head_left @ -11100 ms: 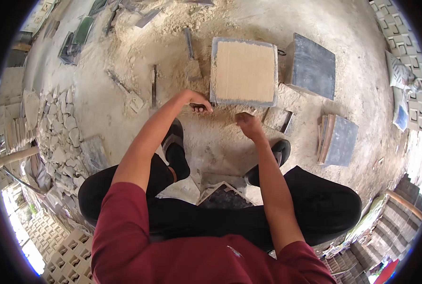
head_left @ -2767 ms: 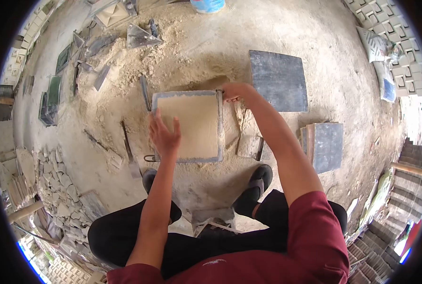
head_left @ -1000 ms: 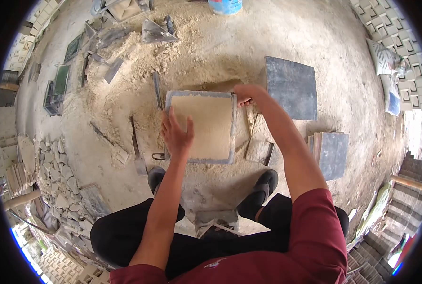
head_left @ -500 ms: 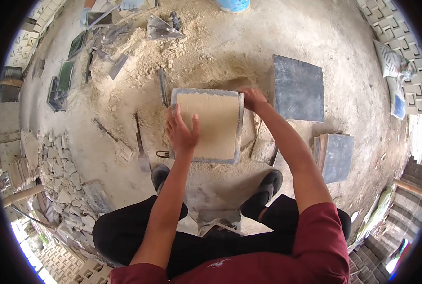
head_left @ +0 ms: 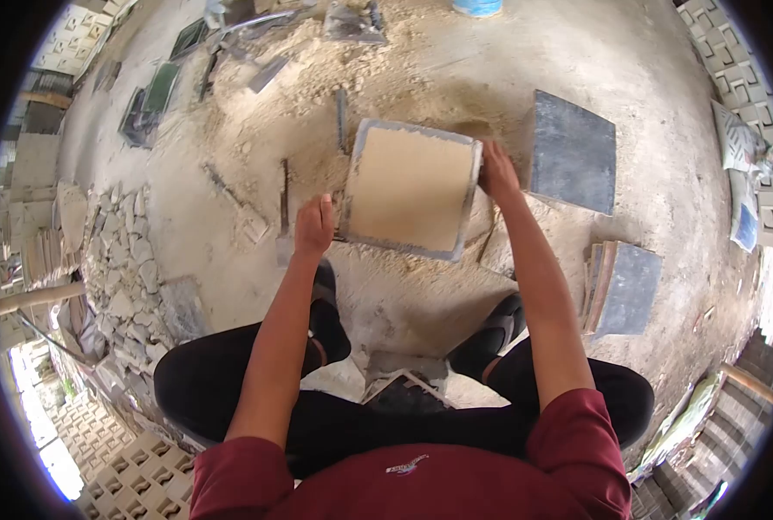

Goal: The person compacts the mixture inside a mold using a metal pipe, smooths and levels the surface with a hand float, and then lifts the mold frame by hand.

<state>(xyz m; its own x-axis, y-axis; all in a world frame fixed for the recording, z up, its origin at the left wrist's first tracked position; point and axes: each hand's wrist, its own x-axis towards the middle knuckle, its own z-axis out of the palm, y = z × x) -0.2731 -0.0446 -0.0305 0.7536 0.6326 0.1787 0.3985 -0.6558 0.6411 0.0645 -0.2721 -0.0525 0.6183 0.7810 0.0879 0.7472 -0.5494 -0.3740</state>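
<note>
A square mould [head_left: 412,189] with a grey rim and a smooth sand-coloured face lies between my hands, turned slightly clockwise. My left hand [head_left: 315,224] is closed at its lower left side, where a dark handle partly shows beside the fingers. On the other side, my right hand [head_left: 497,172] has its fingers wrapped round the mould's upper right edge. Its thumb side is partly hidden. A narrow metal bar [head_left: 342,121] lies just beyond the mould's left corner.
To the right stand a dark square block [head_left: 573,152] and a stack of boards [head_left: 625,289]. Trowel-like tools [head_left: 247,221] lie left, near broken stones [head_left: 122,269]. Loose sand [head_left: 256,104], a metal mould piece [head_left: 352,22] and a blue bucket [head_left: 477,7] are farther off. My feet are close below.
My left hand has left the mould's face and closed at its left side. The mould has turned clockwise. My right hand stays at its right edge. The view has shifted.
</note>
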